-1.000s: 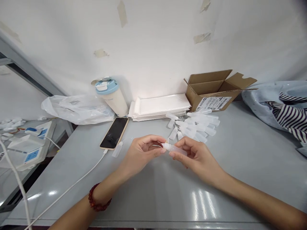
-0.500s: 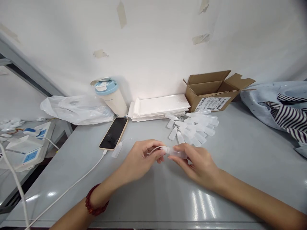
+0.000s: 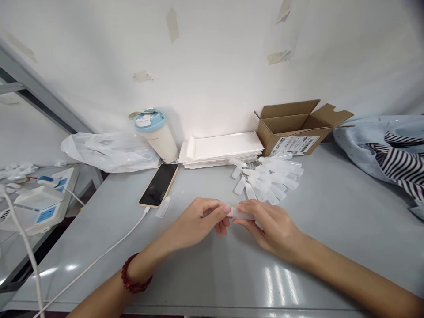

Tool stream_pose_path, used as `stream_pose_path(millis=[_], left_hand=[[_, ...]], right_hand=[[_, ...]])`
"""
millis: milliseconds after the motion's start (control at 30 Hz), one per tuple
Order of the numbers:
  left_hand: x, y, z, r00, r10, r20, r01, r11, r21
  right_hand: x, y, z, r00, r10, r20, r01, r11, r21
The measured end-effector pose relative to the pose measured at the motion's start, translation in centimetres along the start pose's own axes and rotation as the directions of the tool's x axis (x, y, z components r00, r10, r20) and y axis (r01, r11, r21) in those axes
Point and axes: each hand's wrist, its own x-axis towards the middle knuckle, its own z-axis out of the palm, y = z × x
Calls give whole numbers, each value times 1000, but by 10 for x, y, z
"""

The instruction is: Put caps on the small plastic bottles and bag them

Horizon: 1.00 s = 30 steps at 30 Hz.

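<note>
The left hand (image 3: 197, 223) and right hand (image 3: 271, 229) grip a plastic bottle (image 3: 240, 213) by its ends between their fingertips, above the desk (image 3: 334, 247); spare bottles (image 3: 270, 179) lie within reach beyond the right hand.

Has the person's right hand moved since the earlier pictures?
Yes: the right hand has shifted slightly toward the person, away from the pile of translucent plastic bottles.

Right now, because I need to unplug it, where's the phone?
In the head view, the smartphone lies on the grey table, left of the person's left hand, just in front of the blue-lidded tumbler.
</note>
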Motion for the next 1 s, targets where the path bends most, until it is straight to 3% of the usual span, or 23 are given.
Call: stream_pose_path(millis=[67, 100, 133, 200, 233, 267, 300, 367, 433, 467, 500, 567, 633, 700, 767, 833, 1000], left_hand=[[0, -1, 0, 998, -19, 57, 21, 999, -33], [-1, 0, 0, 998, -14, 58, 15, 1000, -22], [-1, 0, 2, 999, 5, 38, -6, 1000, 15], [-3, -2, 6, 991, 124, -55, -112, 977, 184], [-3, -4, 8, 967, 232, -103, -191, 933, 306], [-3, -7, 11, 922, 366, -130, -278, 856, 436], [-3, -12, 13, 856, 502, -121, -362, 751, 552], [-1, -21, 15, 711, 701, -46, -481, 533, 696], [0, -27, 16, 658, 753, -7, -509, 452, 733], [1, -27, 16, 673, 739, -22, -503, 480, 719], [1, -26, 16, 712, 699, -60, -480, 547, 685], [0, -20, 16, 819, 557, -140, -395, 723, 566], [-2, -10, 15, 907, 386, -169, -287, 858, 425], [-4, -3, 14, 954, 264, -140, -213, 929, 301], [-5, 1, 14, 975, 200, -97, -176, 962, 208], [-5, -1, 14, 981, 180, -72, -167, 973, 158], [-3, -9, 16, 936, 332, -115, -276, 898, 343]], right_hand=[[-1, 0, 0, 996, -86, -7, 86, 995, -60], [-1, -1, -1, 997, -73, -3, 72, 997, -41], [0, -2, -2, 1000, -15, 14, 15, 1000, 14], [4, -4, -7, 967, 221, 125, -243, 949, 203], [7, -5, -9, 908, 358, 218, -412, 857, 309], [10, -6, -11, 820, 469, 329, -571, 715, 403], [13, -6, -12, 718, 537, 444, -696, 539, 474], [17, -4, -14, 535, 547, 644, -826, 180, 534], [20, -3, -14, 435, 495, 752, -849, -54, 526], [21, -2, -14, 418, 488, 767, -848, -94, 522], [21, -2, -13, 426, 501, 753, -846, -74, 528], [19, -3, -13, 510, 558, 655, -828, 111, 550], [16, -6, -12, 645, 572, 507, -757, 388, 526], [12, -8, -10, 786, 505, 357, -618, 631, 468], [7, -9, -8, 895, 384, 227, -445, 799, 405], [4, -9, -6, 954, 273, 124, -299, 899, 320], [3, -9, -5, 993, 118, 17, -119, 976, 181]])
